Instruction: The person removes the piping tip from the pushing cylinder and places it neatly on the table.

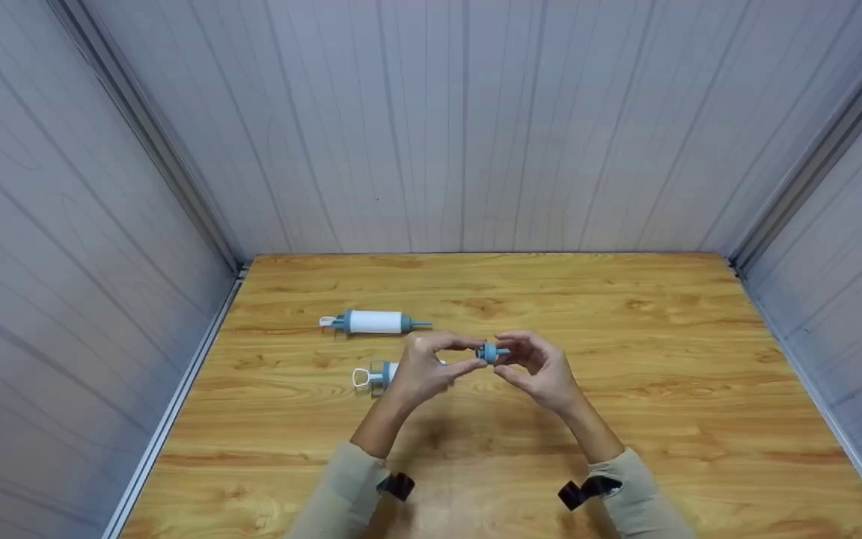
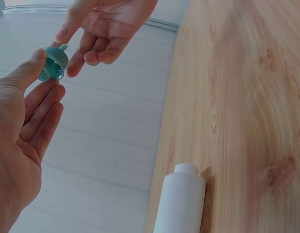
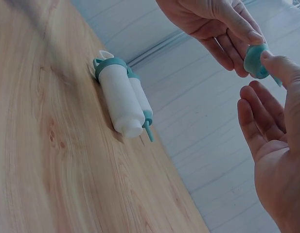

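Observation:
My left hand (image 1: 425, 370) pinches a small teal nozzle cap (image 1: 488, 353) between thumb and fingertips, its thin spout pointing right. From the right, my right hand (image 1: 543, 374) reaches around the spout side, thumb and fingers spread apart. In the right wrist view, that thumb lies over the cap (image 3: 256, 60); whether it touches is hard to tell. Below my left hand lies a white bottle (image 3: 119, 99) with a teal collar and a white loop at one end. A bare white neck shows at its other end in the left wrist view.
Farther back lies a similar white cylinder (image 1: 376, 322) with teal ends, a white loop at left and a thin spout at right. Both lie on the wooden table (image 1: 625, 337). Pale panel walls (image 1: 461, 135) rise behind and at both sides.

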Tool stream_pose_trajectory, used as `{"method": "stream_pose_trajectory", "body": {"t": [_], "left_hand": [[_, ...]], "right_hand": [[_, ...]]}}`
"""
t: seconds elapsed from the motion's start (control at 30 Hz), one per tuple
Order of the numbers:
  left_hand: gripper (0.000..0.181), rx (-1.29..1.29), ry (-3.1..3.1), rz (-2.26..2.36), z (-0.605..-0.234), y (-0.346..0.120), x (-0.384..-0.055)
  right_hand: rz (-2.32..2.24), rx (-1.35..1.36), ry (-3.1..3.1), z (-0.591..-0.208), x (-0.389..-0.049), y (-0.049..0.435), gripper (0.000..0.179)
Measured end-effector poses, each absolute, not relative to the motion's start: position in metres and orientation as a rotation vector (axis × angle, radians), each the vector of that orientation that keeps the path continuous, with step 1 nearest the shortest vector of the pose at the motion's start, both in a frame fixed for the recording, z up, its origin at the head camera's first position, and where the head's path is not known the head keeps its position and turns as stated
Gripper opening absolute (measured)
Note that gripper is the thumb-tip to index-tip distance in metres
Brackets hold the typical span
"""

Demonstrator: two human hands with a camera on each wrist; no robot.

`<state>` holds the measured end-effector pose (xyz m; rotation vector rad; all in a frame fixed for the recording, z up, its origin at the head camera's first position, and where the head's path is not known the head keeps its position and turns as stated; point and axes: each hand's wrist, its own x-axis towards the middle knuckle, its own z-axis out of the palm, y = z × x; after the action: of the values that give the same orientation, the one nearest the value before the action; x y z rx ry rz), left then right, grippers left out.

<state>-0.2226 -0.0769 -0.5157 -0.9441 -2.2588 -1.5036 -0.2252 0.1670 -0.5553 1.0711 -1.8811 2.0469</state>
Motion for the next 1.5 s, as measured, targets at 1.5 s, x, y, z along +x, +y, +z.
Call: {"method": "stream_pose_trajectory", "body": {"t": [1.5], "left_hand": [[0.020,-0.926,-2.283,-1.484,-0.5211,-0.0766,-0.2222]], "right_hand": [[2.009,1.068,-1.835,-0.5575,-0.2265,0.1727,0.037]]}}
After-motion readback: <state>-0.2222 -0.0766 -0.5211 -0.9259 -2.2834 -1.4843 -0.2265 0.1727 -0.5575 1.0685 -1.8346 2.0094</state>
